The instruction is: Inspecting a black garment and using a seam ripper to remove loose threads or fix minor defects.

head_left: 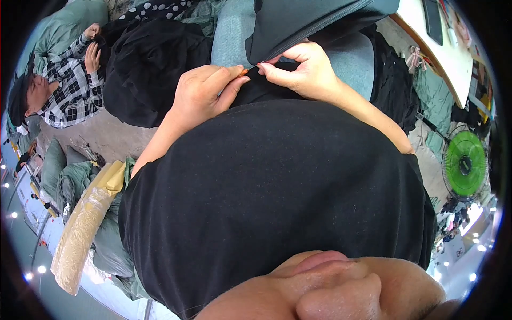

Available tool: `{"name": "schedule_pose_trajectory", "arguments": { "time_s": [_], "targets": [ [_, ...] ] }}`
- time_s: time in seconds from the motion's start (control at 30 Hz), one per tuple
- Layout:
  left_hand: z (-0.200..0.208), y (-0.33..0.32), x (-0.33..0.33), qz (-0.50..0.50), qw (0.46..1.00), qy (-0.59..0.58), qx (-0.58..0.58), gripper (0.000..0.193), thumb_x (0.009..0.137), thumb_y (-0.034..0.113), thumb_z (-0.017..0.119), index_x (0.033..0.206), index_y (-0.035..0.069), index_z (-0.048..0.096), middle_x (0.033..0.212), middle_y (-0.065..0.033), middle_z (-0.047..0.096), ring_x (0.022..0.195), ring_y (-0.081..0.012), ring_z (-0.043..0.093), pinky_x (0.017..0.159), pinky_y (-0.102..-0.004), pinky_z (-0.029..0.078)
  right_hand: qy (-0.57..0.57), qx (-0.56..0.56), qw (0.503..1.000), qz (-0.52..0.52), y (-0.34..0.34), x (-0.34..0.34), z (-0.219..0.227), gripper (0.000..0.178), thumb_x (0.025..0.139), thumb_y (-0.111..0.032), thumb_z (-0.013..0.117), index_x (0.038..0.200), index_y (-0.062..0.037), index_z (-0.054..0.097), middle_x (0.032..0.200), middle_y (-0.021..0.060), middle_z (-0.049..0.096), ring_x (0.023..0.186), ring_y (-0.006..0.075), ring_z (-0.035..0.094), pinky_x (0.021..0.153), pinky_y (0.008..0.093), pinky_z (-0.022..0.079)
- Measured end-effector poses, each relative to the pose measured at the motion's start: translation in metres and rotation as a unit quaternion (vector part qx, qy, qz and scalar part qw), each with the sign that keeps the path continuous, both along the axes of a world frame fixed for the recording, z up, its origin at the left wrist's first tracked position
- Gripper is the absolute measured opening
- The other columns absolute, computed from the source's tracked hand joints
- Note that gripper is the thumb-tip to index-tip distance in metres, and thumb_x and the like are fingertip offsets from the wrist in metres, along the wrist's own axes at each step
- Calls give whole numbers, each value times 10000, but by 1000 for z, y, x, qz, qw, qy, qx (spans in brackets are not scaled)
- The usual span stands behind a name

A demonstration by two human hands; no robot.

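Over my lap, on blue jeans (228, 33), lies a dark garment (277, 24) with a long zipper (325, 22) running slantwise across it. My left hand (205, 88) is closed, thumb and forefinger pinching a small orange-handled tool (244, 72) with a thin tip directed to the right. The tool is too small to name exactly. Just right of it, my right hand (306, 69) is closed in a pinch on the garment's near edge, beside the zipper's lower end. The fingertips of both hands are only a little apart.
At the left sits another person in a checked shirt (69, 90), next to a heap of black cloth (154, 69). A plastic-wrapped roll (88, 229) leans at lower left. To the right are a white tabletop (426, 40) with a phone (432, 21), and a green fan (465, 164).
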State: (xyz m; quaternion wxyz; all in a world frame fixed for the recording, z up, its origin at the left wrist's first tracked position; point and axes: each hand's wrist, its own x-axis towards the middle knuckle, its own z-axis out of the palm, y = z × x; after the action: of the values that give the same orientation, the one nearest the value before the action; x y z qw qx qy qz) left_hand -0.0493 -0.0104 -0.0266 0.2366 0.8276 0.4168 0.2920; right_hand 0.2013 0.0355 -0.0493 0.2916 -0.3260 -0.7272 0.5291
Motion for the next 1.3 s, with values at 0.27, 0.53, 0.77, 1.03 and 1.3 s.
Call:
{"name": "schedule_pose_trajectory", "arguments": {
  "time_s": [0.27, 0.53, 0.77, 1.03, 1.3],
  "targets": [
    [-5, -4, -1, 9, 999, -28, -17, 205, 847, 114, 817, 1003, 20, 725, 755, -85, 708, 612, -210, 676, 555, -305, 510, 17, -36, 999, -2, -2, -3, 3, 101, 912, -95, 767, 960, -6, 773, 903, 70, 782, 851, 127, 732, 805, 272, 574],
    [1, -2, -2, -2, 993, -67, -95, 177, 879, 106, 794, 1004, 2, 723, 869, -105, 742, 692, -228, 709, 625, -302, 541, 36, -38, 998, -25, -4, -7, -3, 187, 898, -191, 787, 908, -4, 786, 809, 86, 761, 740, 119, 718, 680, 255, 562],
    [-5, -5, 0, 12, 974, -131, -187, 170, 894, 87, 785, 1023, -7, 723, 920, -118, 747, 698, -203, 707, 636, -288, 537, 3, -60, 998, -1, -3, -5, 2, 109, 901, -71, 775, 976, 7, 776, 907, 79, 785, 845, 121, 736, 788, 261, 580],
    [-11, -3, 7, 4, 991, -118, -58, 195, 863, 92, 813, 998, -1, 708, 854, -103, 742, 654, -215, 697, 587, -288, 519, 6, -55, 998, 4, -3, -5, 1, 113, 890, -66, 786, 978, 4, 774, 924, 72, 782, 859, 118, 731, 793, 260, 577],
    [-20, -7, 12, 14, 990, -137, -6, 205, 848, 93, 828, 982, 7, 699, 850, -97, 744, 654, -210, 699, 588, -293, 525, 13, -33, 999, 9, -3, -4, 2, 105, 888, -56, 787, 971, 8, 775, 921, 79, 781, 853, 124, 736, 787, 258, 582]
  ]
}}
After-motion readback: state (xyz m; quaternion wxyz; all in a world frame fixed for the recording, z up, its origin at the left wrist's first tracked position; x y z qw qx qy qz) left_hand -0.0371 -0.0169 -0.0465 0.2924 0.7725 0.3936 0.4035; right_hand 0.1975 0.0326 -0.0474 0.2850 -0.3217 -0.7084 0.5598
